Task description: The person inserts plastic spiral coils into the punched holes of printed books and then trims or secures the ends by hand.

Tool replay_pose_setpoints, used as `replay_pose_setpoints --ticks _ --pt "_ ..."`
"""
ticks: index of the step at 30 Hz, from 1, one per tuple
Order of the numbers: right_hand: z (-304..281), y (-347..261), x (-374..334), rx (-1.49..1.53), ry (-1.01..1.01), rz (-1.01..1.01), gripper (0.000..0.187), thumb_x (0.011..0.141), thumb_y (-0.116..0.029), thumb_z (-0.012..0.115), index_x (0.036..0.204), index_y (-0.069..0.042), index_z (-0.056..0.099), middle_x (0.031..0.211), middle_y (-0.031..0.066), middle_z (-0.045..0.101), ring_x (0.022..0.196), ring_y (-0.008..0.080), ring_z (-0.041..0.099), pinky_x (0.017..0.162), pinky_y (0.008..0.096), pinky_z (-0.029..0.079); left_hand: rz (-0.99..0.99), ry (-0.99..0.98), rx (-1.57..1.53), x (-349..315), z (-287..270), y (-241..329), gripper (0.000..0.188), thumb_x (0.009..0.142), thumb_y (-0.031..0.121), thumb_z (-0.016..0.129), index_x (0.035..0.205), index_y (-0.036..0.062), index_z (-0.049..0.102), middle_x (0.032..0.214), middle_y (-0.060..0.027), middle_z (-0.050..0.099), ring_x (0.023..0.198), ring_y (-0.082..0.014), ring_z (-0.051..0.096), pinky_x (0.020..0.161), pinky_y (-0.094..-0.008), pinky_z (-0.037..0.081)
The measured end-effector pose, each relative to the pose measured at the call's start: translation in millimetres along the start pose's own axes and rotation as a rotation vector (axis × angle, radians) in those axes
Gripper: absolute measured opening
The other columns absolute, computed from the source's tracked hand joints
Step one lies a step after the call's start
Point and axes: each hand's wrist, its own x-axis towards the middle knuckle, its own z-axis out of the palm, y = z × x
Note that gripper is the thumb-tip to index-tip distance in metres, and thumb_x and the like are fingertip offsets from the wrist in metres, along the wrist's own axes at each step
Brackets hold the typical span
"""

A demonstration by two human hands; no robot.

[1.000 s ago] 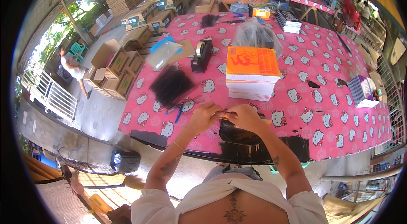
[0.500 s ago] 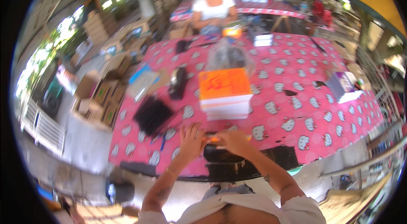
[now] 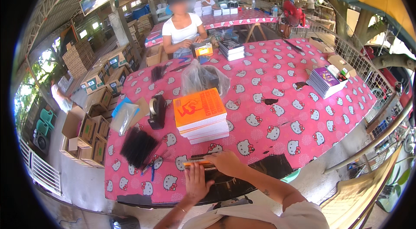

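Note:
At the table's near edge, an orange-covered book (image 3: 193,162) with a toothed, coil-like edge is between my hands. My right hand (image 3: 224,162) is closed round its right end. My left hand (image 3: 197,182) has its fingertips curled on the book's near side, with the thumb out to the right. Part of the book is hidden by the fingers. Under both forearms lies a black sheet (image 3: 260,172). Just beyond my hands stands a stack of orange-covered books (image 3: 201,118). Left of them lies a bundle of thin black strands (image 3: 138,147), with a blue-handled tool (image 3: 152,169) beside it.
A black tape dispenser (image 3: 157,114), clear plastic sleeves (image 3: 125,117) and a plastic bag (image 3: 203,79) sit on the pink patterned tablecloth (image 3: 242,116). Purple books (image 3: 325,82) are piled at right. A co-worker in white (image 3: 182,30) handles a book across the table. Cardboard boxes (image 3: 84,136) stand left.
My view has shifted, so the table and stacks sit lower and further left, and the picture is sharper. My hands stay at the orange book, its toothed edge now showing.

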Motion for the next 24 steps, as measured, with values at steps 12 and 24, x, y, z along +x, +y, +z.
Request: replay_pose_setpoints --ticks 12,24 --pt "-16 6 14 0.144 -0.386 0.191 0.03 0.093 -0.027 0.064 0.118 -0.011 0.064 0.084 0.0147 0.072 0.079 0.0344 0.072 0.07 0.0472 0.056 -0.034 0.27 0.215 65 -30 -6 0.093 0.088 0.056 0.066 0.151 -0.0062 0.037 0.159 -0.0281 0.034 0.153 -0.0422 0.024 0.118 -0.0662 0.019" --pt "-43 17 -13 0.344 -0.011 0.196 0.054 0.088 -0.013 0.076 0.135 -0.007 0.052 0.105 0.0132 0.073 0.1 0.0304 0.071 0.088 0.0377 0.054 0.133 0.062 -0.129 -28 17 29 0.075 0.098 0.043 0.057 0.152 -0.0044 0.035 0.162 -0.0252 0.03 0.154 -0.0413 0.021 0.119 -0.0671 0.011"
